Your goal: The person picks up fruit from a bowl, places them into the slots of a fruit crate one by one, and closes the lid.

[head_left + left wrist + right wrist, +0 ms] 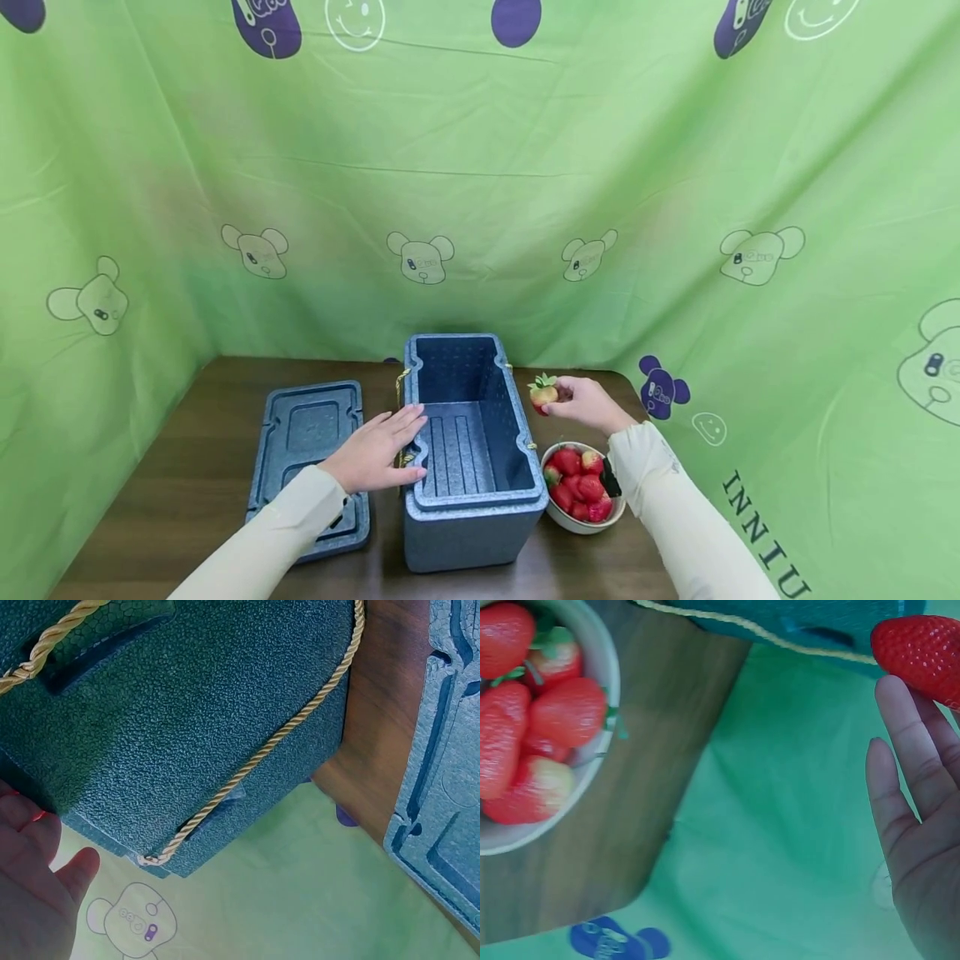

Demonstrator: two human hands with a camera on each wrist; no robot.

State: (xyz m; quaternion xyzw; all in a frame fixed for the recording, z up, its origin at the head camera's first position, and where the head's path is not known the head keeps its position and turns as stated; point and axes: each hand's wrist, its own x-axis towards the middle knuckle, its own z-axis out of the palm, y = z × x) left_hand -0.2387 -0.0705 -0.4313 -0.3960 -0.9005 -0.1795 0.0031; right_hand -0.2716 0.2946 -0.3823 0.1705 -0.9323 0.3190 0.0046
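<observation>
A deep blue foam box stands lidless on the table, and its inside floor shows ridges and no contents. My left hand rests on the box's left rim with the fingers extended. To the right of the box, my right hand pinches a strawberry with green leaves and a pale upper part. In the right wrist view the strawberry shows red at the fingertips. Below that hand sits a white bowl full of red strawberries, partly covered by the right wrist.
The box's blue lid lies flat on the brown wooden table, partly under the left forearm. Yellow rope runs along the box's side. Behind and around the table hangs a green cloth printed with bear heads.
</observation>
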